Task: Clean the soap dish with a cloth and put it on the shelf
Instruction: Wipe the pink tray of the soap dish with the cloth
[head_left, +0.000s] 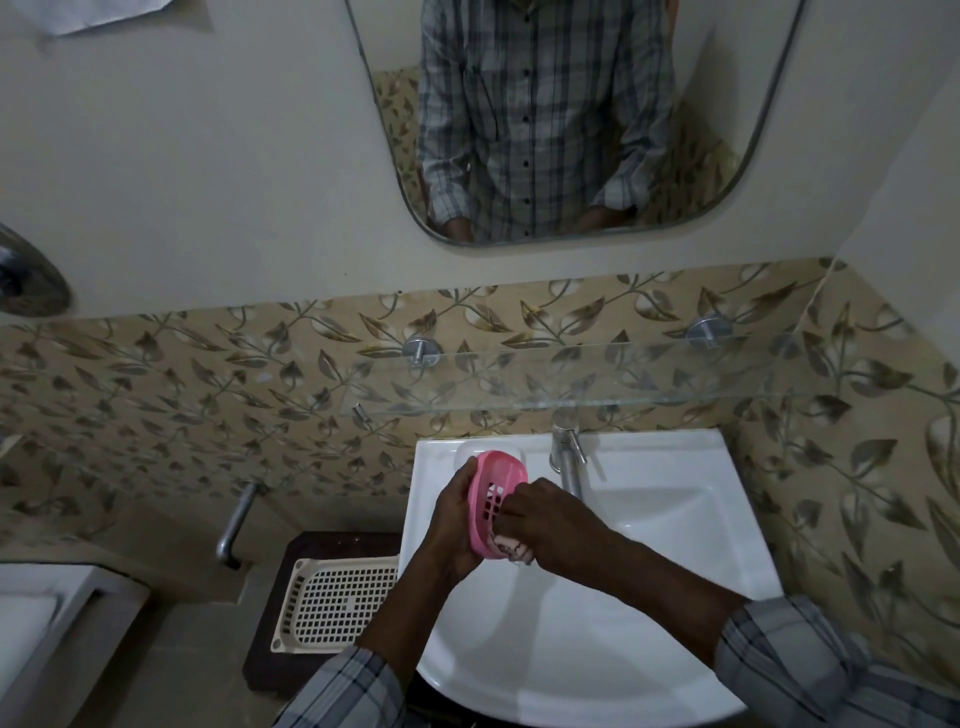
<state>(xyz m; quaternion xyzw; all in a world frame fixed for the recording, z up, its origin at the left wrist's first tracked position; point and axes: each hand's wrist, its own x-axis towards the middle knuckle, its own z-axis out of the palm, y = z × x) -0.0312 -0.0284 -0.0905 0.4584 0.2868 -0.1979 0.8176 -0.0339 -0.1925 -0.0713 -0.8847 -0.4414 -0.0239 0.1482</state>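
White sink (675, 519) with a steel tap (567, 457), mirror (571, 119) above on the wall, leafy tiles (208, 395), and a cream perforated tray (337, 603) down left.

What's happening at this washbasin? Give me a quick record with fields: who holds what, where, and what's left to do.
left hand: left hand grips the pink slotted plastic soap dish, tilted on edge
right hand: right hand presses a bunched cloth against the dish
place: over the white ceramic sink, beside the metal tap
shelf: clear glass shelf on the leaf-patterned tiles, nothing on it
stage: wiping; dish not yet shelved
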